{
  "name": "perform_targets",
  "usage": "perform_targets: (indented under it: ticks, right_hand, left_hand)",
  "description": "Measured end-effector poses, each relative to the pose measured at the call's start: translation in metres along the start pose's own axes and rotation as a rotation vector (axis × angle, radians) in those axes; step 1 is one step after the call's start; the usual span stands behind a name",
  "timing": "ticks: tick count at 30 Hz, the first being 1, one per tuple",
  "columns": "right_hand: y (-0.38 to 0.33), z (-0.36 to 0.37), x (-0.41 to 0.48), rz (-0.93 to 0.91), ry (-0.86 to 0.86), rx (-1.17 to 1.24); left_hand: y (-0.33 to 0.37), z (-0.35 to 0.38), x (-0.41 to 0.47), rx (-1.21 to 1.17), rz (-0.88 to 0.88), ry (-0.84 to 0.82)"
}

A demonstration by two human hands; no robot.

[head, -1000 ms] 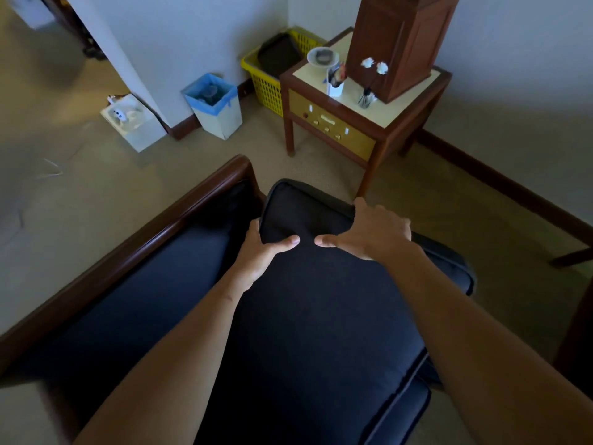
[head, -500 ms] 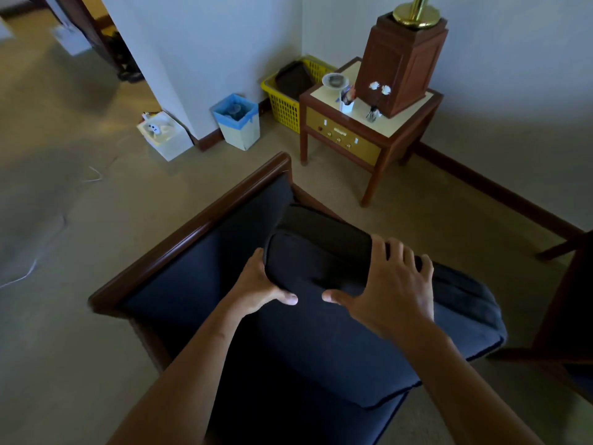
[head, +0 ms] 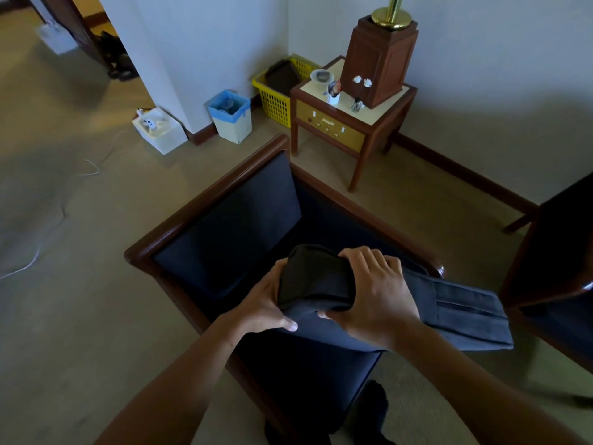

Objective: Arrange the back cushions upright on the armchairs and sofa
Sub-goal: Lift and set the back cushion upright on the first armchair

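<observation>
A dark blue armchair [head: 244,216] with a wooden frame stands on the carpet, with a small wooden bench [head: 349,123] near its far corner. A dark back cushion [head: 449,311] is held above the seat, lying tilted across the chair's right arm. The left hand [head: 266,303] and right hand [head: 378,300] grip its near end, fingers [head: 362,255] clenched around the edge.

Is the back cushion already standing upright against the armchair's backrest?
No. Both hands hold the cushion lifted and roughly flat above the seat, away from the backrest.
</observation>
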State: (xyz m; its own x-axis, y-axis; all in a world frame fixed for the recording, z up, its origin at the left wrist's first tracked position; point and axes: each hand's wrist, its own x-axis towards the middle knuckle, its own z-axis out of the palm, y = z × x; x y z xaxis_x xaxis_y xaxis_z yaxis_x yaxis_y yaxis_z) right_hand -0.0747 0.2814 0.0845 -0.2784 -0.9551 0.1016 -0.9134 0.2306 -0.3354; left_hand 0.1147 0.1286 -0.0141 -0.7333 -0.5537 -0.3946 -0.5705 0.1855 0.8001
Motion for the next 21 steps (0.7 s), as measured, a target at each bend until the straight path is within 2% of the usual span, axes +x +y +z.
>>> perform_targets:
  ticks: [6,9,12,16,18,19,21]
  right_hand:
    - [0.038,-0.029,-0.015,-0.134,0.151,0.142]
    - [0.084,-0.054,-0.012,-0.175,0.133,0.251]
    - [0.137,-0.064,-0.008,-0.168,0.106,0.460]
    - [0.195,-0.065,0.002,-0.020,-0.099,0.762]
    - [0.230,-0.044,0.006,0.072,-0.232,0.886]
    - [0.245,-0.031,0.006,0.114,-0.280,0.914]
    - [0.266,0.000,0.000,0.186,-0.388,0.817]
  left_hand:
    - [0.023,0.030,-0.009,-0.058,0.068,0.214]
    - [0.058,0.039,-0.014,-0.006,0.112,0.284]
    - [0.101,0.046,-0.013,0.099,0.149,0.342]
    - [0.144,0.061,0.012,0.332,0.177,0.349]
    - [0.154,0.078,0.037,0.511,0.132,0.315]
    - [0.154,0.090,0.049,0.597,0.092,0.285]
    - [0.142,0.117,0.071,0.735,-0.010,0.195]
